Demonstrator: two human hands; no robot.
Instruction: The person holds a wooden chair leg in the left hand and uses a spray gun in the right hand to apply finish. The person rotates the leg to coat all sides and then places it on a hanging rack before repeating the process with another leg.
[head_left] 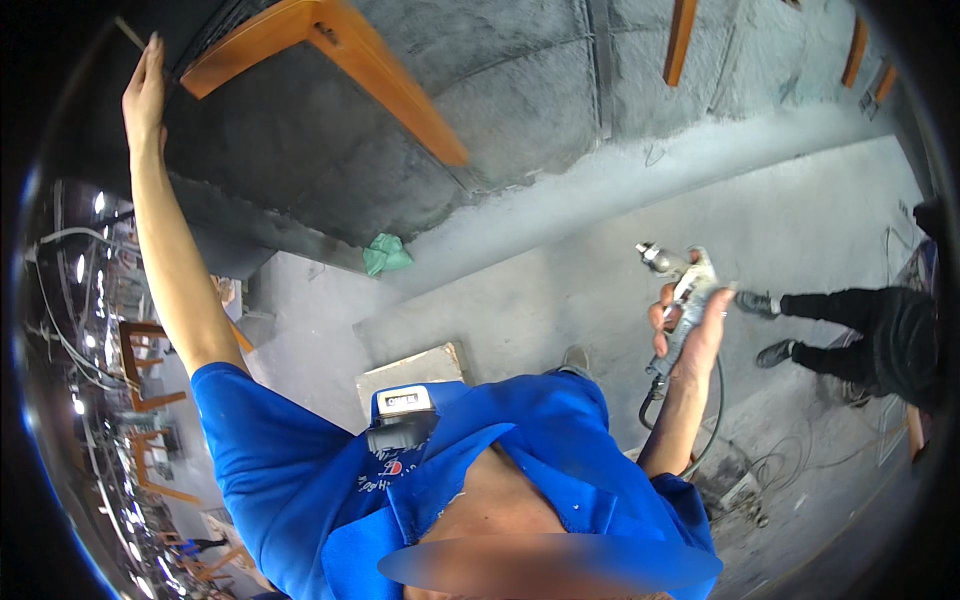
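Note:
My right hand (693,325) is wrapped round a metal spray gun (690,290) with a hose at its lower end. The gun's nozzle points up and left, away from my body. My left arm stretches up at the far left, and my left hand (147,95) has its fingers pressed together round the end of a thin pale rod (130,34). Beside that hand hangs an orange-brown wooden furniture frame (385,85), its two visible members meeting at an angle. The frame's upper part runs out of the picture.
A grey, dusty wall (530,110) stands beyond the frame, with a crumpled green cloth or bag (385,255) at its foot. Another person in dark clothes (880,325) is at the right. Loose hoses (790,465) lie on the floor. More wooden frames (140,370) stand at the left.

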